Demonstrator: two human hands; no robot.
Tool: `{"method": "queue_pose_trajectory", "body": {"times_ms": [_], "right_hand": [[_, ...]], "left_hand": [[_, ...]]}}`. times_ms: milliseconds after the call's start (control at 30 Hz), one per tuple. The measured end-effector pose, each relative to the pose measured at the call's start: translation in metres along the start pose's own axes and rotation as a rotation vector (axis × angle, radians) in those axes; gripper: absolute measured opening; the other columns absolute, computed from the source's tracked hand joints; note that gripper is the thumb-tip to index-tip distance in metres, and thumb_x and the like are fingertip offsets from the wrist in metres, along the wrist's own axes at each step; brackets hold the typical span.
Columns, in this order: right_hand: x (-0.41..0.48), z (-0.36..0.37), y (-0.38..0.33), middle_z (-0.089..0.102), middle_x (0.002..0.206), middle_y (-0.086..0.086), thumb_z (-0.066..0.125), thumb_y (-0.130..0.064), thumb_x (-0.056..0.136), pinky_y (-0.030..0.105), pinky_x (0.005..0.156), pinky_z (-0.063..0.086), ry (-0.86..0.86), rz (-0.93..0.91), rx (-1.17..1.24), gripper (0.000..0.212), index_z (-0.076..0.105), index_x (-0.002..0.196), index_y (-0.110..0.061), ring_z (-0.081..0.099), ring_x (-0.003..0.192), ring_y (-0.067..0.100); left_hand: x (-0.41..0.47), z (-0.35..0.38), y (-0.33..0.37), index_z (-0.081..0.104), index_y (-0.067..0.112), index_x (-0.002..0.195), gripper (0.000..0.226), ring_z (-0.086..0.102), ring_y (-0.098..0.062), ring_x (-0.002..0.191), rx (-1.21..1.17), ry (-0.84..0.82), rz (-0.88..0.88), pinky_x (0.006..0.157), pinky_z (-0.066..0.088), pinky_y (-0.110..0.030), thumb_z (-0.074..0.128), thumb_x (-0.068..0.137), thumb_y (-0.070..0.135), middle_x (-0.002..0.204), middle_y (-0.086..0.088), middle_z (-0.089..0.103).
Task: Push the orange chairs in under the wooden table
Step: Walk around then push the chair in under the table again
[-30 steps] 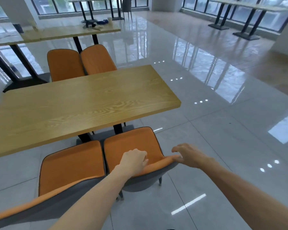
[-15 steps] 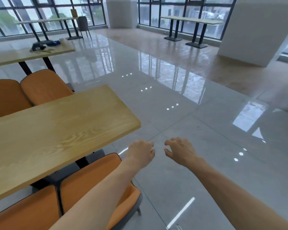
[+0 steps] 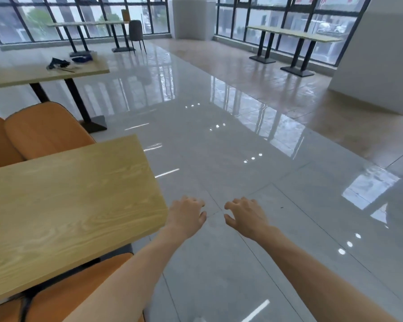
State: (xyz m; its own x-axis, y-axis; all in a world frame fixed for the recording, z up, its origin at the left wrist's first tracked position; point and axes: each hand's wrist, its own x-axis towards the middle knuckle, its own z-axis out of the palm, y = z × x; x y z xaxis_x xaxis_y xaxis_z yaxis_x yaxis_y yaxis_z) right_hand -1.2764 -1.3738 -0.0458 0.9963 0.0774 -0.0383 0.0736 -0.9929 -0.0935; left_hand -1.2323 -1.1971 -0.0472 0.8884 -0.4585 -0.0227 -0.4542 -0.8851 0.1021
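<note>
**Orange chairs tucked at the wooden table, both hands free above the floor**

The near chair point(image 3: 79, 289) sits at the bottom left, its smooth orange seat partly under the table edge and partly hidden by the left forearm. A second orange seat point(image 3: 2, 310) lies just beside it, with a dark seam between the two. Across the table, two rounded orange chair backs point(image 3: 44, 131) rise above the far edge, padded and softly curved, pressed side by side.

The wooden table point(image 3: 63, 201) is a flat rectangular slab with pale, wavy grain and a square corner pointing toward the open floor.

The left hand point(image 3: 186, 216) hangs just past that corner, palm down, fingers loosely curled and holding nothing. The right hand point(image 3: 247, 217) hangs near it, fingers spread and slightly bent, also empty. Neither touches a chair or the table.

The floor point(image 3: 219, 159) is glossy grey tile, mirroring the tall dark-framed windows point(image 3: 79, 17). Another wooden table point(image 3: 44, 73) on black legs stands behind, with small dark items on top.
</note>
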Motion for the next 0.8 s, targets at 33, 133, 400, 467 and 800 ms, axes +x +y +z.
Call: {"method": "queue_pose_trajectory", "body": {"times_ms": [33,133,400,467,800], "right_hand": [[0.018,0.002,0.005,0.064,0.118,0.004,0.047,-0.036,0.094,0.038,0.093,0.039,-0.005,-0.02,0.002,0.034,0.056,0.122,-0.018,0.053,0.11,0.025],[0.08,0.007,0.02,0.064,0.117,0.005,0.047,-0.036,0.094,0.038,0.092,0.039,-0.016,-0.076,-0.004,0.034,0.057,0.121,-0.018,0.054,0.108,0.026],[0.283,-0.005,0.06,0.065,0.113,0.007,0.048,-0.035,0.094,0.04,0.092,0.04,-0.039,-0.205,-0.059,0.032,0.059,0.116,-0.015,0.054,0.107,0.028],[0.333,-0.013,0.065,0.065,0.113,0.007,0.047,-0.035,0.094,0.041,0.092,0.04,-0.038,-0.233,-0.057,0.032,0.059,0.117,-0.015,0.054,0.108,0.028],[0.544,-0.017,0.062,0.066,0.113,0.005,0.048,-0.035,0.094,0.038,0.09,0.039,-0.039,-0.417,-0.059,0.032,0.059,0.117,-0.017,0.055,0.106,0.026]], "left_hand": [[0.016,0.002,-0.004,0.056,0.024,0.122,0.032,0.054,-0.023,0.112,0.001,-0.004,-0.016,0.087,0.044,-0.037,0.045,0.095,0.038,0.116,-0.002,0.065],[0.069,0.007,-0.021,0.056,0.023,0.122,0.033,0.053,-0.022,0.113,0.007,-0.014,-0.063,0.089,0.044,-0.037,0.044,0.095,0.039,0.117,-0.001,0.065],[0.241,0.006,-0.081,0.058,0.021,0.121,0.033,0.055,-0.024,0.11,-0.056,0.025,-0.181,0.091,0.046,-0.039,0.045,0.096,0.038,0.117,-0.004,0.065],[0.282,0.001,-0.097,0.057,0.021,0.122,0.034,0.054,-0.025,0.111,-0.061,0.025,-0.207,0.091,0.045,-0.039,0.044,0.096,0.038,0.118,-0.004,0.064],[0.432,-0.012,-0.191,0.06,0.019,0.116,0.032,0.057,-0.023,0.104,-0.087,0.097,-0.359,0.087,0.048,-0.039,0.046,0.095,0.038,0.112,-0.002,0.067]]}}
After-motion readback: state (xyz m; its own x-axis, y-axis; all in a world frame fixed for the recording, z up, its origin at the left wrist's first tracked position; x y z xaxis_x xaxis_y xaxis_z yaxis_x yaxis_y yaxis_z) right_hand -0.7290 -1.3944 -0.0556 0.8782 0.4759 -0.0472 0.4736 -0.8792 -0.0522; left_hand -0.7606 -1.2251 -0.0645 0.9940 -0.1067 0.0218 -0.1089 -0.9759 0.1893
